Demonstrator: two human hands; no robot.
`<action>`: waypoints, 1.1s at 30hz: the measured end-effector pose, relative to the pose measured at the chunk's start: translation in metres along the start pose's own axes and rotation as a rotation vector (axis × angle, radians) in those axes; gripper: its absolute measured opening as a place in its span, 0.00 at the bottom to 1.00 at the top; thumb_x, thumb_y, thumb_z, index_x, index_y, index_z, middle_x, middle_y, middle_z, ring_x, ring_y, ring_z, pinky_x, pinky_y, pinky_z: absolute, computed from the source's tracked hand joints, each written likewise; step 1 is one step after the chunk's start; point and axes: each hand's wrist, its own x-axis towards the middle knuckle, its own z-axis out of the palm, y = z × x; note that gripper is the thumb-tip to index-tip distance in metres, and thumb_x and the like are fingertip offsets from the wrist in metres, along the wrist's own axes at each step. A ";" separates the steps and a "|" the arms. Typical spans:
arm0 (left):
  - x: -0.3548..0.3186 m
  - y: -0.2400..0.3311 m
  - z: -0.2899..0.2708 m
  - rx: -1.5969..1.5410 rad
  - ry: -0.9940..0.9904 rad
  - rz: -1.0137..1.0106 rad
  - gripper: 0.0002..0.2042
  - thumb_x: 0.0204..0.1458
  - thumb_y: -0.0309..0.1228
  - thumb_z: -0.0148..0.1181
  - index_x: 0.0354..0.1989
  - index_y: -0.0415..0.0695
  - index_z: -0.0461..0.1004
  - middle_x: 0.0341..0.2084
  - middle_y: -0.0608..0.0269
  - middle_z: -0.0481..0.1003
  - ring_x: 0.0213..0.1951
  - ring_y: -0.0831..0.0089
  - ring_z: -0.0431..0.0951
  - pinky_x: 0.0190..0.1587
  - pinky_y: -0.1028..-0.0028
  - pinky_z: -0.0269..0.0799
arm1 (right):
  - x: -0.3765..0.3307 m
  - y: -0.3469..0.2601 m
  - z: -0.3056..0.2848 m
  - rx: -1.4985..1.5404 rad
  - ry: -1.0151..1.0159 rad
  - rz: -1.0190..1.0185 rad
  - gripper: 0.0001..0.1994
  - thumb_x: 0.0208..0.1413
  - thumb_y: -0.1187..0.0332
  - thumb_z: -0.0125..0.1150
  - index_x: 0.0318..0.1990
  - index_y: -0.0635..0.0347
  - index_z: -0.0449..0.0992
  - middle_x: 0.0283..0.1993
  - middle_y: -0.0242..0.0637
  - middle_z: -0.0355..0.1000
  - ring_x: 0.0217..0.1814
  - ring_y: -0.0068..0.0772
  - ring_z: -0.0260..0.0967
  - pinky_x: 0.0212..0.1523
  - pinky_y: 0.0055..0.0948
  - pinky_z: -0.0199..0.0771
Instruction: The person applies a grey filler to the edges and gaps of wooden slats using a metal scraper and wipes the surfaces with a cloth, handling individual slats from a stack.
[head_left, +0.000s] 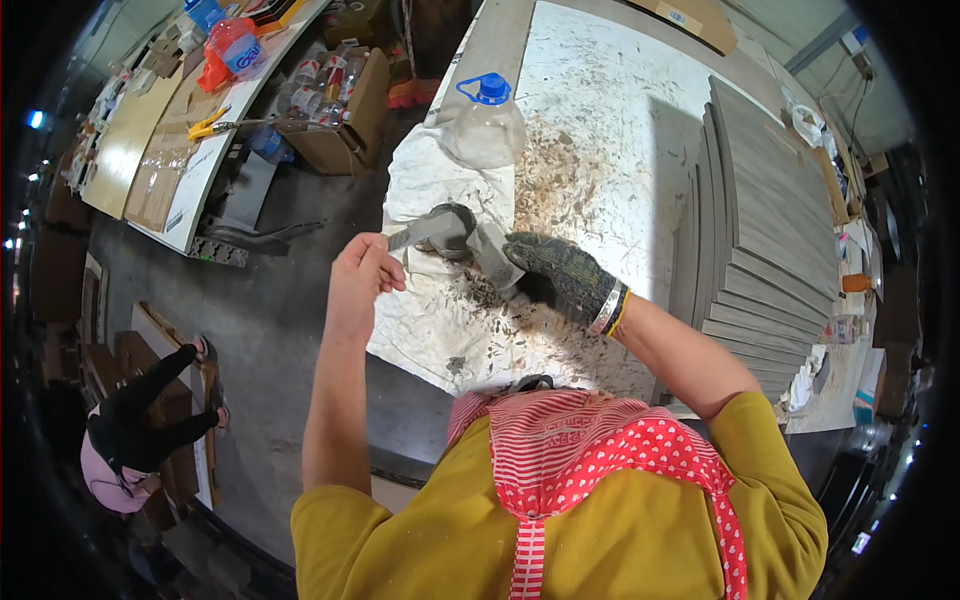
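Note:
My bare left hand [366, 270] is closed, pinching one end of a grey, flat, blade-like strip [408, 234]. The strip's far end reaches over a dark round pot [456, 226] standing on a stained white cloth [420, 310]. My right hand [562, 272], in a dark, worn glove, is closed on a grey flat rectangular piece [494, 256] at the right side of the pot. Whether that piece touches the pot, I cannot tell. Dark flakes and crumbs lie on the table below the right hand. Beyond the pot stands a clear plastic jug [484, 130] with a blue cap and handle.
Grey boards [770, 200] are stacked to the right of the white table [610, 80]. A cardboard box [690, 22] lies at its far edge. At left are a cluttered bench [150, 160] and a carton of bottles [340, 130]. Another person [125, 440] is at far left.

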 end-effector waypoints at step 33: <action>-0.037 -0.036 0.051 -0.258 0.119 -0.009 0.08 0.62 0.33 0.47 0.34 0.43 0.66 0.17 0.66 0.72 0.20 0.81 0.68 0.26 0.80 0.60 | 0.010 0.033 0.017 0.772 -0.153 0.158 0.19 0.65 0.64 0.42 0.57 0.67 0.64 0.55 0.49 0.68 0.52 0.42 0.71 0.55 0.39 0.74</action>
